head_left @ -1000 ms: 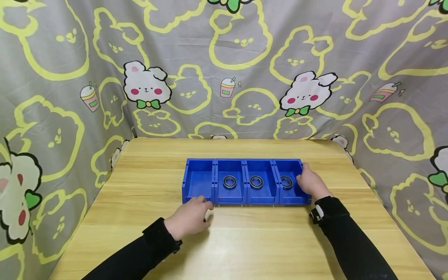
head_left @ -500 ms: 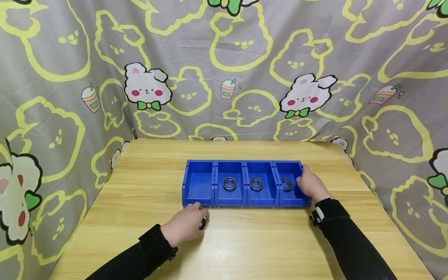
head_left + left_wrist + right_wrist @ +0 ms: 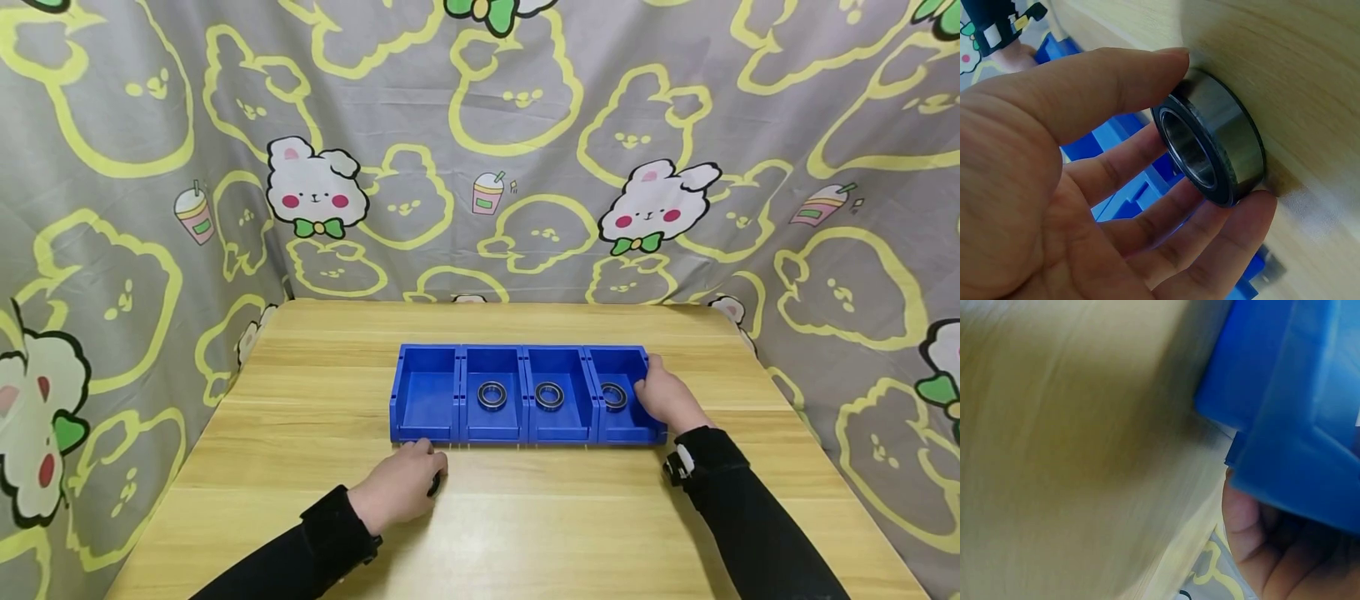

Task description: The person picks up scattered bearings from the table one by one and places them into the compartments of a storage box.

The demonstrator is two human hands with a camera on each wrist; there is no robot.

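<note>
My left hand pinches a ball bearing between thumb and fingertips, just in front of the leftmost blue bin. In the left wrist view the bearing stands on edge close over the tabletop, its steel outer ring and dark seal showing. My right hand grips the right side wall of the rightmost bin, thumb inside; in the right wrist view its curled fingers show under the blue plastic. Three more bearings lie flat, a bearing in the second bin, a bearing in the third, a bearing in the rightmost.
The blue bins stand side by side in one row on a wooden table. A grey curtain with cartoon rabbits hangs behind the table and along both sides.
My left hand has drawn back a little from the leftmost bin, toward me and to the left, bringing the bearing into sight. My right hand stays on the rightmost bin.
</note>
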